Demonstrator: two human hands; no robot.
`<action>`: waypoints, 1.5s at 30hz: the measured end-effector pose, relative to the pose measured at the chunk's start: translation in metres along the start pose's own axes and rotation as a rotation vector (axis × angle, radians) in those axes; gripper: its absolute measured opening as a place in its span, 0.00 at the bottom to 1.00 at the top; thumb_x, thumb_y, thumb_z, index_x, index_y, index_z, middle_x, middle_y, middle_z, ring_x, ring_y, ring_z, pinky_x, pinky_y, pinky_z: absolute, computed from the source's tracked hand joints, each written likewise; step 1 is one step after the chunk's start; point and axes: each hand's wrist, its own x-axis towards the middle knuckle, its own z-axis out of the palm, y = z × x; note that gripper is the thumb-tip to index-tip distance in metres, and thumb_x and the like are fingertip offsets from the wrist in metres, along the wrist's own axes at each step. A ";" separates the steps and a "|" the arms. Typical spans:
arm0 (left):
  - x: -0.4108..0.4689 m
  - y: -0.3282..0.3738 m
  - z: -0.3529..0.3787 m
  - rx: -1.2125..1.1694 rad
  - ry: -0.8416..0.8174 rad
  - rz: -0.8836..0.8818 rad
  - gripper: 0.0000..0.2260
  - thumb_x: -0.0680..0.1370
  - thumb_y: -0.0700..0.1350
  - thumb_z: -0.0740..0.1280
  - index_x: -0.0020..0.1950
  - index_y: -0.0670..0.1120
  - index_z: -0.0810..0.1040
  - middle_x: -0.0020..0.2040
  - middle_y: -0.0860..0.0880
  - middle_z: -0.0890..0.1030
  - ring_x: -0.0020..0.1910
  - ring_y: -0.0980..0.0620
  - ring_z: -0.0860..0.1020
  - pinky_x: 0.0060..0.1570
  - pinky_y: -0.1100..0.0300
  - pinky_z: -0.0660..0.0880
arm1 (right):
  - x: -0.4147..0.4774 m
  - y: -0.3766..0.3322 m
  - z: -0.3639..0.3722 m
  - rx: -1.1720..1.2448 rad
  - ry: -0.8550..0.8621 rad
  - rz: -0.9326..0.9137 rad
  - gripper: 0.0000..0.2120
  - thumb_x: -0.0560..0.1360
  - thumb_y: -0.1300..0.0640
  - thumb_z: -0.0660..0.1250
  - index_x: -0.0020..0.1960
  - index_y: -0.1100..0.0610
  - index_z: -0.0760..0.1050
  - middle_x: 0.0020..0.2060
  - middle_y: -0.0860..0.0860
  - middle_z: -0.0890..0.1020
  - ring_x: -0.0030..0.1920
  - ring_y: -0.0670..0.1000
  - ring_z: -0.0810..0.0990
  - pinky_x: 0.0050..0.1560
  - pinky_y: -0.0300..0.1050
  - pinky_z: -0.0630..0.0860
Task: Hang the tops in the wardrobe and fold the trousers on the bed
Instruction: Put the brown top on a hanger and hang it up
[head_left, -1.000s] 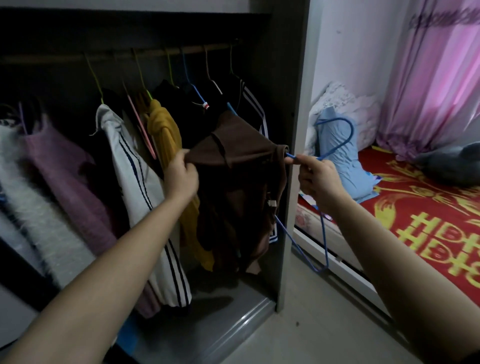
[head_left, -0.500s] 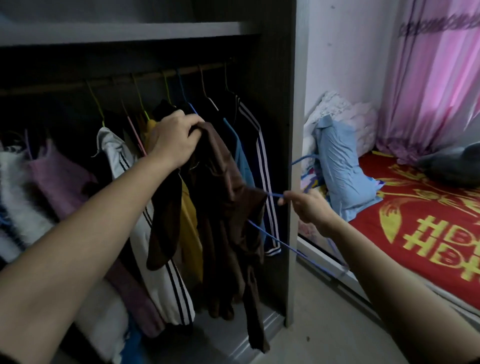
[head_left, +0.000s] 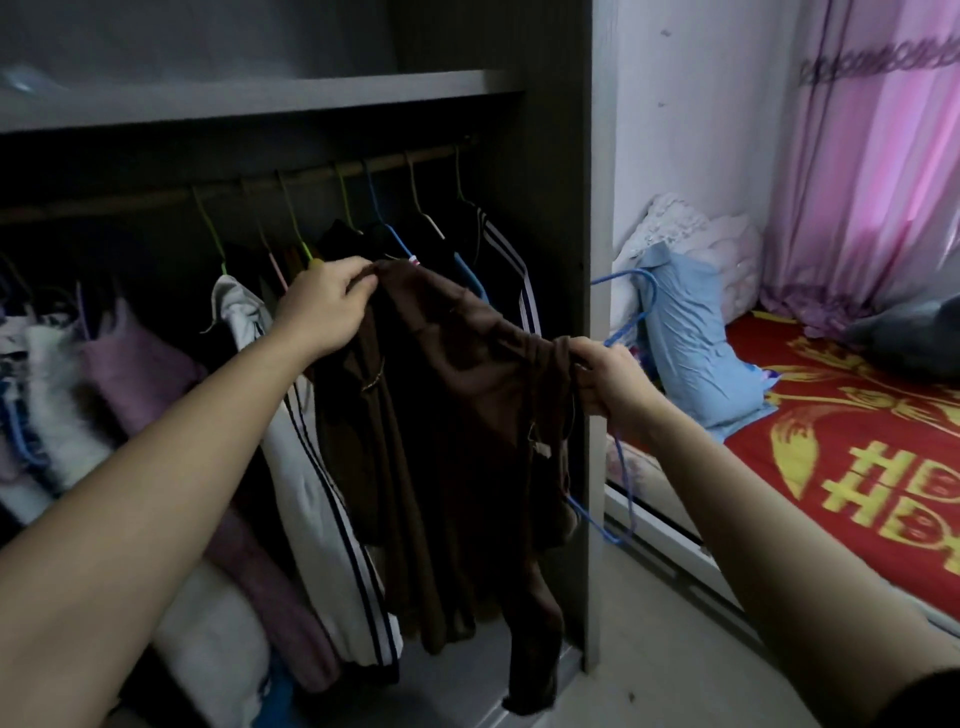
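So, my left hand (head_left: 324, 306) pinches the dark brown cloth top (head_left: 457, 415) open; right hand (head_left: 608, 382) grips its edge and the blue wire hanger (head_left: 625, 473), for threading.

The blue hanger (head_left: 623, 467) runs partly behind the brown top (head_left: 457, 415) and the right hand (head_left: 613, 384).

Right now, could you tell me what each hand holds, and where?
Left hand pinches the dark brown fabric top at one upper corner; right hand grips its other upper corner with a blue wire hanger.

brown top (head_left: 457, 415), blue hanger (head_left: 621, 467), red bedspread (head_left: 857, 467) with yellow pattern, pink curtain (head_left: 883, 182).
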 end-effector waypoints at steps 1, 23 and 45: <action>0.000 -0.005 -0.002 -0.075 0.013 -0.020 0.10 0.82 0.47 0.60 0.57 0.50 0.80 0.55 0.48 0.83 0.57 0.46 0.78 0.55 0.52 0.74 | 0.002 -0.006 -0.003 -0.059 -0.005 -0.002 0.17 0.79 0.53 0.63 0.31 0.50 0.69 0.25 0.46 0.61 0.24 0.46 0.56 0.31 0.44 0.47; -0.040 0.029 0.078 -0.304 -0.389 -0.044 0.22 0.71 0.75 0.57 0.49 0.62 0.81 0.53 0.59 0.82 0.57 0.55 0.79 0.63 0.46 0.73 | 0.008 0.006 0.001 -0.902 0.235 -0.598 0.15 0.77 0.39 0.66 0.53 0.50 0.78 0.45 0.48 0.76 0.44 0.45 0.75 0.45 0.40 0.70; -0.025 0.038 0.100 0.001 0.103 0.046 0.18 0.78 0.64 0.62 0.49 0.52 0.82 0.42 0.51 0.77 0.49 0.46 0.76 0.52 0.50 0.64 | -0.012 0.072 0.022 -0.349 -0.342 -0.197 0.14 0.74 0.57 0.73 0.57 0.58 0.75 0.48 0.52 0.81 0.49 0.52 0.82 0.52 0.52 0.78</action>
